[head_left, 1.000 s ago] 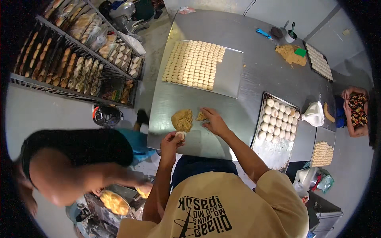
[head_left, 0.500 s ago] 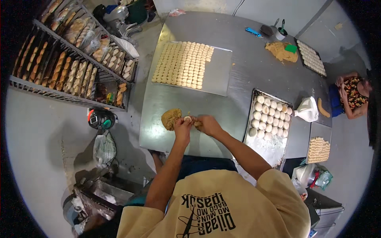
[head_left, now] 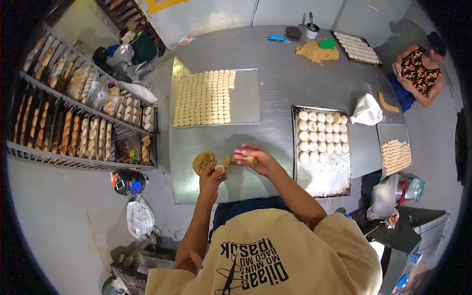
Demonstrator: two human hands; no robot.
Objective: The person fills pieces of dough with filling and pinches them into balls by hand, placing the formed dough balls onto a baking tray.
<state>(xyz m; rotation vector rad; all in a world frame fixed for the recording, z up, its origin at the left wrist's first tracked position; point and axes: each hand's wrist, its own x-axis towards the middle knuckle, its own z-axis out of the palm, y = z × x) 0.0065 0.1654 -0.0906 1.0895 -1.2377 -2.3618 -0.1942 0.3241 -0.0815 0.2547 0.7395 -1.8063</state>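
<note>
My left hand (head_left: pixel 209 180) is closed on a small pale round piece (head_left: pixel 220 169), too small to name surely. Right beside it, a rough lump of brown dough (head_left: pixel 202 162) rests on the metal table. A smaller crumbly chunk of dough (head_left: pixel 227 161) shows between my two hands. My right hand (head_left: pixel 262 159) has its palm turned up and its fingers stretched toward the left. In that palm sits a piece of tan dough (head_left: pixel 251 161), held near the thumb.
A tray (head_left: pixel 246 108) with rows of small dough pieces lies beyond my hands. To the right is a dark-edged tray (head_left: pixel 324 178) of white dough balls. Farther off are a white cloth bag (head_left: pixel 368 110), a dough mass (head_left: pixel 314 51) and a seated person (head_left: pixel 418 73). Bread racks (head_left: pixel 73 113) stand left.
My right hand has drawn apart from my left and turned palm up, its fingers now stretched. The small chunk between the hands now shows. The whole view has shifted.
</note>
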